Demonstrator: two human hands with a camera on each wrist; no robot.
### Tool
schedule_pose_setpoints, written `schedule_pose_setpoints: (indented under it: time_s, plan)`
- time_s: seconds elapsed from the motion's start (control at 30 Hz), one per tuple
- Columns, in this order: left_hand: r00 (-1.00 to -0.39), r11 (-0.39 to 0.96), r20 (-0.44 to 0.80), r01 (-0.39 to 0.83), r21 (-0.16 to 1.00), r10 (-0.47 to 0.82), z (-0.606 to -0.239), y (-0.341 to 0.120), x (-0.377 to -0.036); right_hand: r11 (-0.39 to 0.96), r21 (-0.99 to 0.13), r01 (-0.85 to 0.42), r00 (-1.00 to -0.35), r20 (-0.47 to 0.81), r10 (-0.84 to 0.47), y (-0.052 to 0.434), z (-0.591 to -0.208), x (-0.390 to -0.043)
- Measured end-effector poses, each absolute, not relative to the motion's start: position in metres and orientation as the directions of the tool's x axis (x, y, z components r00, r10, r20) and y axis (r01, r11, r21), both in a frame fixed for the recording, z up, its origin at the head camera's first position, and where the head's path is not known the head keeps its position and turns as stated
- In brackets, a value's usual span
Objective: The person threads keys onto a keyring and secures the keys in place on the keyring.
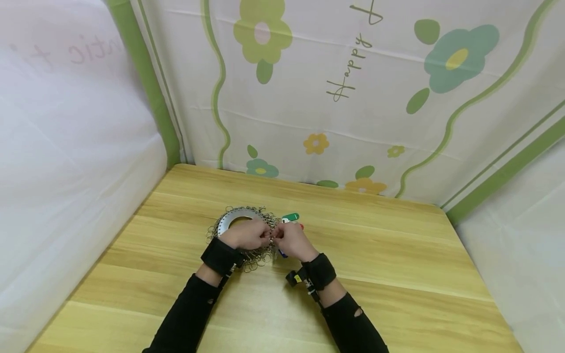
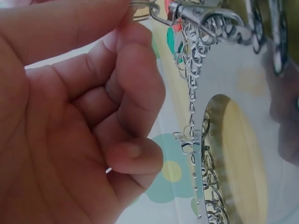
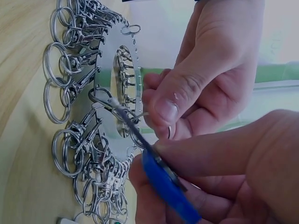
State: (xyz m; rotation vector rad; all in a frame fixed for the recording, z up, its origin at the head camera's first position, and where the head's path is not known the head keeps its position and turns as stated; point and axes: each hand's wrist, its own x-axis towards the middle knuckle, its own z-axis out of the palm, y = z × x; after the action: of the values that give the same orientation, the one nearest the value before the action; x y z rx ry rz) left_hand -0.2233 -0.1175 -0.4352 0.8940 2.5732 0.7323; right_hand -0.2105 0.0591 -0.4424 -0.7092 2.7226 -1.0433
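A flat silver metal ring plate lies on the table, its rim hung with many snap hooks and split rings. Over the plate's right side, my left hand pinches a split ring between thumb and forefinger; that ring hangs from a snap hook. Close beside it, my right hand grips a flat blue piece with a narrow dark strip along it, its tip pointing towards the hooks. Whether the strip passes through the ring I cannot tell. The hands almost touch.
Just beyond my right hand lie a green tag and a red piece, partly hidden. The wooden table extends around the plate. White flowered cloth hangs behind it, and white cloth borders both sides.
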Motion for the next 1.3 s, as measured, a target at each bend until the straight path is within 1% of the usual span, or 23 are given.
schedule_pose_setpoints:
  time_s: [0.23,0.5,0.63,0.83,1.03,1.2,1.3]
  plan:
    - [-0.760,0.691,-0.147,0.469,0.551,0.633,-0.4373,-0.1154,-0.2241,0.657,-0.653,-0.376,-0.878,0.026,-0.477,0.0584,-0.4406,-0.2086]
    - [-0.788,0.697,-0.124,0.445,0.562,0.603,-0.4368,-0.1137,-0.2212,0.638,-0.675,-0.371,-0.878,0.031,-0.478,0.0591,-0.4435,-0.2095]
    - [-0.796,0.708,-0.118,0.447,0.546,0.594,-0.4368,-0.1128,-0.2206,0.641,-0.669,-0.375,-0.877,0.033,-0.479,0.0592,-0.4446,-0.2100]
    - [-0.792,0.703,-0.118,0.451,0.550,0.599,-0.4366,-0.1144,-0.2201,0.658,-0.643,-0.393,-0.872,0.033,-0.488,0.0589,-0.4445,-0.2089]
    - [-0.771,0.674,-0.112,0.464,0.576,0.626,-0.4367,-0.1173,-0.2211,0.676,-0.638,-0.369,-0.890,0.032,-0.456,0.0578,-0.4451,-0.2089]
    - [-0.765,0.670,-0.110,0.474,0.572,0.635,-0.4348,-0.1175,-0.2222,0.679,-0.634,-0.370,-0.893,0.041,-0.449,0.0577,-0.4466,-0.2114]
    - [-0.764,0.680,-0.129,0.468,0.565,0.633,-0.4333,-0.1169,-0.2219,0.680,-0.632,-0.371,-0.890,0.035,-0.454,0.0575,-0.4464,-0.2117]
